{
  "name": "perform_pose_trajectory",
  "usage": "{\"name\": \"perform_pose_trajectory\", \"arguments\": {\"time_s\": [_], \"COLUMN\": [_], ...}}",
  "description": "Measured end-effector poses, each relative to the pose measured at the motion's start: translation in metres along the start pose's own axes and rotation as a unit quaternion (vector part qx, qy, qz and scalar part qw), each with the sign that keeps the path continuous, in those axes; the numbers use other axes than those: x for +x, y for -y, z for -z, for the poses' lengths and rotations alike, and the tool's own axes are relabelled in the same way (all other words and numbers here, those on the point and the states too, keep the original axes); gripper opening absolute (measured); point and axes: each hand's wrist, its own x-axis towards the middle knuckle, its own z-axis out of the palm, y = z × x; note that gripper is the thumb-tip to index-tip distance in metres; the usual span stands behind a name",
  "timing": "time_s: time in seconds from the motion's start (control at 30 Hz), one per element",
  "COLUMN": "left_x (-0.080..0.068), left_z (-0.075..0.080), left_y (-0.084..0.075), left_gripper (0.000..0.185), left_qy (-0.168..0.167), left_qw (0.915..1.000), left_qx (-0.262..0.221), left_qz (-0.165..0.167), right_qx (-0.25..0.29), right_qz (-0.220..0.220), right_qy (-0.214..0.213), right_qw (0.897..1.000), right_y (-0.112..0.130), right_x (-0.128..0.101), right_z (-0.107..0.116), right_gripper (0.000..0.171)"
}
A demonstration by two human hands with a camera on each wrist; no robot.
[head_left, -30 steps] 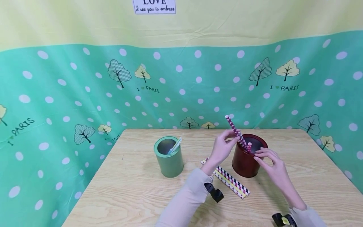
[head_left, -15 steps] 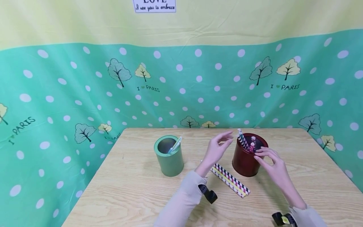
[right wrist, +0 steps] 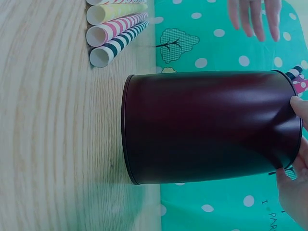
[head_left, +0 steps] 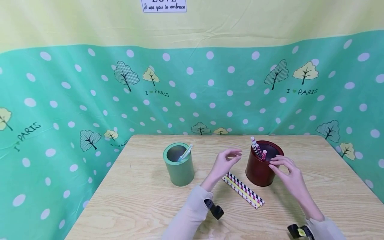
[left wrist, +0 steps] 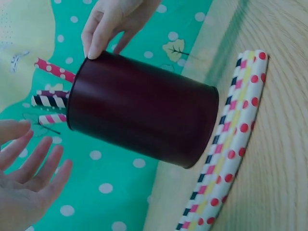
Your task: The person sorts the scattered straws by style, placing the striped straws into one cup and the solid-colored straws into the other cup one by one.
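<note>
Between the hands stands a dark red cylindrical canister point(head_left: 260, 175), upright on the table. Several patterned paper straws point(head_left: 256, 150) lean out of its left side; polka dots, black stripes and pink stripes show in the left wrist view. My right hand point(head_left: 288, 173) holds the canister's right rim, thumb point(right wrist: 297, 107) against the outside. My left hand point(head_left: 222, 165) hovers left of the canister with fingers loosely bent, holding nothing. In front of it, a row of paper straws point(head_left: 243, 190) lies side by side on the wood: black-striped, pink-striped, yellow and red-dotted.
A green cylindrical canister point(head_left: 181, 175) stands to the left, with a few pale blue and green straws point(head_left: 186, 153) leaning on its right rim. A green and yellow curtain point(head_left: 180, 83) hangs behind the wooden table point(head_left: 135, 206).
My left hand has let go of purple-dotted and black-striped straws, which dropped into the dark red canister. It has then drawn back left and down. The right hand has stayed at the rim.
</note>
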Motion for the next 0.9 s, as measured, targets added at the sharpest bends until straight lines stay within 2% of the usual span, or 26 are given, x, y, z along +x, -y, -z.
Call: {"name": "perform_pose_trajectory", "arguments": {"time_s": [0.2, 0.4, 0.67, 0.9], "left_x": [-0.006, -0.01, -0.016, -0.019], "left_z": [0.004, 0.009, 0.016, 0.02], "left_y": [0.008, 0.019, 0.028, 0.036], "left_gripper": [0.026, 0.024, 0.025, 0.023], "left_qy": [0.04, 0.081, 0.127, 0.163], "left_qw": [0.9987, 0.9953, 0.9869, 0.9788], "left_qx": [0.022, 0.044, 0.082, 0.112], "left_qz": [0.024, 0.03, 0.058, 0.056], "right_qx": [-0.005, -0.014, -0.031, -0.033], "right_qz": [-0.006, -0.011, -0.019, -0.019], "right_qy": [0.004, 0.005, 0.008, 0.011], "right_qw": [1.0, 1.0, 0.999, 0.999], "right_y": [0.001, 0.002, 0.002, 0.002], "right_x": [0.0, -0.001, -0.001, -0.001], "right_z": [0.0, 0.001, 0.001, 0.002], "right_gripper": [0.017, 0.016, 0.016, 0.016]}}
